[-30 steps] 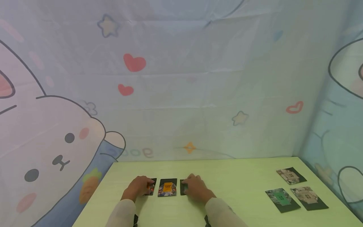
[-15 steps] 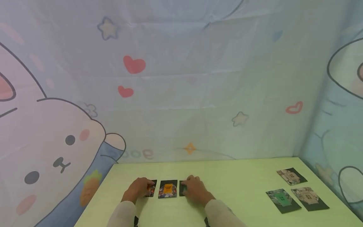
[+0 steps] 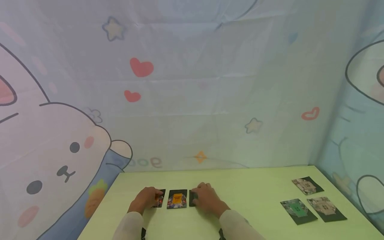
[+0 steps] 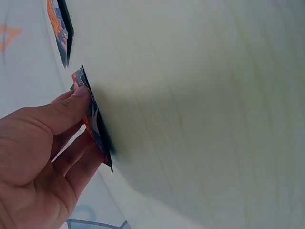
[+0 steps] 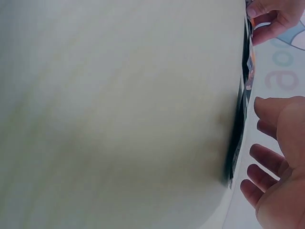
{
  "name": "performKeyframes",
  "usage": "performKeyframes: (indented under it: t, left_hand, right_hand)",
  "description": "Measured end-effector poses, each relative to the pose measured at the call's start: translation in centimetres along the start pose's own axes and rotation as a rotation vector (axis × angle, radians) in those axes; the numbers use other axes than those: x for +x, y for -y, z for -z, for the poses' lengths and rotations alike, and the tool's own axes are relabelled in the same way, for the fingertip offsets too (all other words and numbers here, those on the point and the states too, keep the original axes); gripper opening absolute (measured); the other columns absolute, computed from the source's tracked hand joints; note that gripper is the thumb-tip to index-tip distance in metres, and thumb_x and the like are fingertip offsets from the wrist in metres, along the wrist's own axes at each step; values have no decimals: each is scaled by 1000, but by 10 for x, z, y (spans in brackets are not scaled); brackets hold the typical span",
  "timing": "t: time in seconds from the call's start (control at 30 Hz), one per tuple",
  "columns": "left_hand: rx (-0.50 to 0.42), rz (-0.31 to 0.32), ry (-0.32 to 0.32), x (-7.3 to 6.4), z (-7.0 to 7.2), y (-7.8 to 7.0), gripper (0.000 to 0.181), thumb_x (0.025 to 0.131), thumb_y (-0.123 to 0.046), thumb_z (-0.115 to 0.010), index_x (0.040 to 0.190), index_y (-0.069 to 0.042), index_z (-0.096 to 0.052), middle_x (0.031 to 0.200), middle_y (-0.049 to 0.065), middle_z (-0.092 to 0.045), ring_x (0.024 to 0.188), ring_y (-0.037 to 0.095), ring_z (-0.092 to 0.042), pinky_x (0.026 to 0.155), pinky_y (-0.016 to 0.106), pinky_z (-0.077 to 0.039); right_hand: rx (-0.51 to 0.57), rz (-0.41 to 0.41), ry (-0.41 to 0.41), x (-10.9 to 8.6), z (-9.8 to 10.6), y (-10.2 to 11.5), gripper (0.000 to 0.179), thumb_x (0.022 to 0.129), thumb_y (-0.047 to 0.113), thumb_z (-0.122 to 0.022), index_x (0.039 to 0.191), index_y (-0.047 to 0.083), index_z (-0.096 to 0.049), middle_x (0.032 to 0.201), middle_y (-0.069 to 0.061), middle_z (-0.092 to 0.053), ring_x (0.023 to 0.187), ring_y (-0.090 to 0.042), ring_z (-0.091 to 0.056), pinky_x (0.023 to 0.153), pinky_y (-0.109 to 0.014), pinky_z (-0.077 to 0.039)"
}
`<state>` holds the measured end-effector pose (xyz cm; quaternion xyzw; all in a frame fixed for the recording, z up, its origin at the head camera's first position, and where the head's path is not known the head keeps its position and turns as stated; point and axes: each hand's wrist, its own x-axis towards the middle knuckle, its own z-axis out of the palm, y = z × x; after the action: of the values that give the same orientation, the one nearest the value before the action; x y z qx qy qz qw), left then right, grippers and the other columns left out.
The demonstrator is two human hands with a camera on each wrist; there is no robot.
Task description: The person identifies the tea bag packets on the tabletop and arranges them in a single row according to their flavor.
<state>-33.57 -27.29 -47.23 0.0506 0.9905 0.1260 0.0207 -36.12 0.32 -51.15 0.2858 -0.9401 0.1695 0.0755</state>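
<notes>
Three flat rectangular cards or packets with dark ends lie in a row on the table. My left hand (image 3: 146, 199) is at the leftmost one, a red-orange printed card (image 4: 95, 121). In the left wrist view, the thumb and fingers of that hand hold its edges. The middle card (image 3: 177, 199) has an orange panel and lies untouched between the hands. My right hand (image 3: 207, 199) covers part of the rightmost dark card (image 3: 192, 198). Seen from the right wrist, the bent fingers (image 5: 267, 160) appear apart from this dark card (image 5: 234, 143), holding nothing.
At the table's right side lie a green-panelled card (image 3: 298, 210) and two beige-panelled cards, one nearer (image 3: 326, 209) and one farther back (image 3: 308, 185). A printed cloth backdrop (image 3: 192, 83) rises behind the pale green table (image 3: 249, 193).
My right hand has shifted slightly at the rightmost card, whose green patch shows less now. The left hand stays at its card, and the other cards keep their places.
</notes>
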Motion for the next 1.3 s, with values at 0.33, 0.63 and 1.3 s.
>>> performKeyframes:
  t: [0.33,0.63,1.3]
  left_hand:
    - [17,0,-5,1,-1,0,41,82,-5,-83,122,-12,-76,120,14,-72,112,37,-67,97,53,-57]
    - [25,-4,1,3,-3,0,43,81,-6,-84,122,-12,-76,122,14,-72,114,38,-66,99,53,-56]
    - [-12,-6,6,4,-4,2,42,81,-4,-83,122,-11,-76,122,14,-73,115,39,-66,99,55,-55]
  right_hand:
    - [111,-20,-13,-9,12,-31,39,92,27,-71,129,12,-71,125,-15,-63,110,-34,-56,86,-54,-53]
    - [186,-44,-6,-44,44,-71,34,91,15,-71,123,4,-71,119,-17,-61,108,-36,-55,91,-58,-49]
    - [181,-16,51,-115,100,-155,34,95,16,-70,126,3,-69,124,-17,-61,114,-42,-56,95,-65,-49]
